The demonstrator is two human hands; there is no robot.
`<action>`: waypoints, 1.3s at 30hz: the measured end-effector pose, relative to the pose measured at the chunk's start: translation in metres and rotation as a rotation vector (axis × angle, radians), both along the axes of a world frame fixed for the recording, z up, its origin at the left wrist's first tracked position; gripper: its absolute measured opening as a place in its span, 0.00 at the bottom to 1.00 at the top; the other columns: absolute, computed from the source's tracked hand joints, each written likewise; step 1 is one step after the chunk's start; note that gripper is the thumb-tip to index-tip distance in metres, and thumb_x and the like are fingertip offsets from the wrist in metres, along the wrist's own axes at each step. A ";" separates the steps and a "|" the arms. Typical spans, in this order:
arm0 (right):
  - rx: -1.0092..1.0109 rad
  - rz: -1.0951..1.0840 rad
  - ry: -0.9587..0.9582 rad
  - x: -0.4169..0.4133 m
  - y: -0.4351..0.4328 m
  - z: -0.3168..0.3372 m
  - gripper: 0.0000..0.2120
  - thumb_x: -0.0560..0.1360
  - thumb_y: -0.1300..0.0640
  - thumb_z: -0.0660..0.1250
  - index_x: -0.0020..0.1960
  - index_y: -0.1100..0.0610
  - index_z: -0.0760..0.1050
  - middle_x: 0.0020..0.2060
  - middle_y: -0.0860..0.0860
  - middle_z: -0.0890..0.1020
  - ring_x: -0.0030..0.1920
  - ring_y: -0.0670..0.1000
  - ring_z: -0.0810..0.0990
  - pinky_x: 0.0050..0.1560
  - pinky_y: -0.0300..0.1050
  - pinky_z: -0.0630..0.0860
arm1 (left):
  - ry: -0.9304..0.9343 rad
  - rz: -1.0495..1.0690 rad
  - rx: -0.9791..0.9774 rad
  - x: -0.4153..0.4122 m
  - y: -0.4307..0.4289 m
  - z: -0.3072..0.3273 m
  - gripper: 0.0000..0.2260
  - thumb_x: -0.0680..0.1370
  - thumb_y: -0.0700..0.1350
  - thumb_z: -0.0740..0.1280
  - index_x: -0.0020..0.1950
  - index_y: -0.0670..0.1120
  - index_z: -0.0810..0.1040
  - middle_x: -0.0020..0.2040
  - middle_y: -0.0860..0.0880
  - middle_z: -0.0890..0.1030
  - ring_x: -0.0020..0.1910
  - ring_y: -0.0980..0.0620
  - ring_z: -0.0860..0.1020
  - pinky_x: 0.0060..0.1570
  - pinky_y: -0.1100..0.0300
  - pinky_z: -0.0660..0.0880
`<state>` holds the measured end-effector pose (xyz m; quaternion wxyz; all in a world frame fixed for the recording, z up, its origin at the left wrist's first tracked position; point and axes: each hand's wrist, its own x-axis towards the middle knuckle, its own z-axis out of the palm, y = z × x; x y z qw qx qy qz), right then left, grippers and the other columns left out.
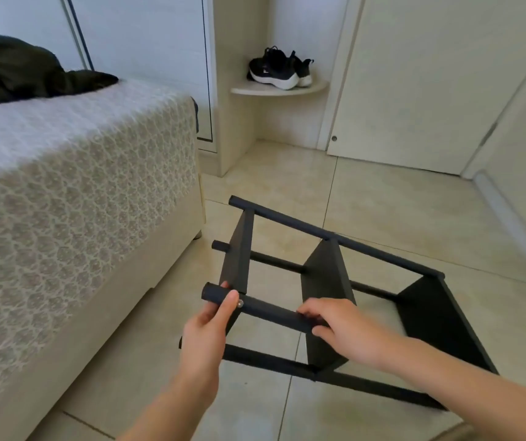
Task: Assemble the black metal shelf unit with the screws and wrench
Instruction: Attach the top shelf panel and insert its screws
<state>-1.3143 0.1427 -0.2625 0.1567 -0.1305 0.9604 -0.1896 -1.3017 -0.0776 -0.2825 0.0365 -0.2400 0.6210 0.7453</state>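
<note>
The black metal shelf unit (325,275) lies on its side on the tiled floor, its round posts running left to right and three flat shelves standing on edge between them. My left hand (207,332) grips the near upper post (271,315) close to its left end, thumb beside a small silver screw (240,303). My right hand (347,332) holds the same post further right, where it meets the middle shelf (325,281). No wrench is in view.
A bed (73,198) with a patterned cover stands close on the left, a dark garment (16,71) on it. A corner shelf (279,87) holds black sneakers (279,70). Closed cream doors (430,84) line the back. Tiled floor (414,211) lies beyond the unit.
</note>
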 end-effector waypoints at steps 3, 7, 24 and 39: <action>0.000 -0.011 0.017 -0.005 0.003 0.028 0.13 0.81 0.54 0.62 0.65 0.47 0.73 0.56 0.44 0.79 0.54 0.42 0.77 0.47 0.29 0.68 | 0.082 -0.029 -0.068 -0.016 0.001 0.037 0.10 0.76 0.58 0.70 0.53 0.56 0.81 0.52 0.56 0.81 0.60 0.48 0.75 0.62 0.51 0.64; -0.109 -0.061 0.029 -0.007 0.011 0.059 0.14 0.82 0.54 0.61 0.67 0.48 0.72 0.58 0.44 0.80 0.58 0.44 0.78 0.49 0.29 0.69 | 0.218 -0.076 -0.122 -0.031 0.011 0.090 0.02 0.76 0.57 0.71 0.46 0.62 0.79 0.46 0.65 0.79 0.49 0.61 0.74 0.64 0.51 0.62; -0.682 -0.303 0.128 0.030 0.033 0.117 0.10 0.78 0.55 0.67 0.59 0.46 0.76 0.51 0.43 0.83 0.53 0.43 0.82 0.53 0.40 0.81 | 0.775 -0.382 -0.398 -0.028 0.077 0.237 0.11 0.77 0.43 0.73 0.45 0.61 0.81 0.42 0.67 0.84 0.45 0.69 0.82 0.40 0.81 0.70; -0.644 -0.307 0.156 0.084 0.020 0.109 0.07 0.77 0.53 0.69 0.54 0.47 0.80 0.47 0.42 0.84 0.49 0.39 0.83 0.54 0.41 0.81 | 0.935 -0.467 -0.624 0.050 0.074 0.230 0.09 0.77 0.42 0.73 0.54 0.54 0.84 0.47 0.65 0.84 0.47 0.63 0.82 0.73 0.40 0.65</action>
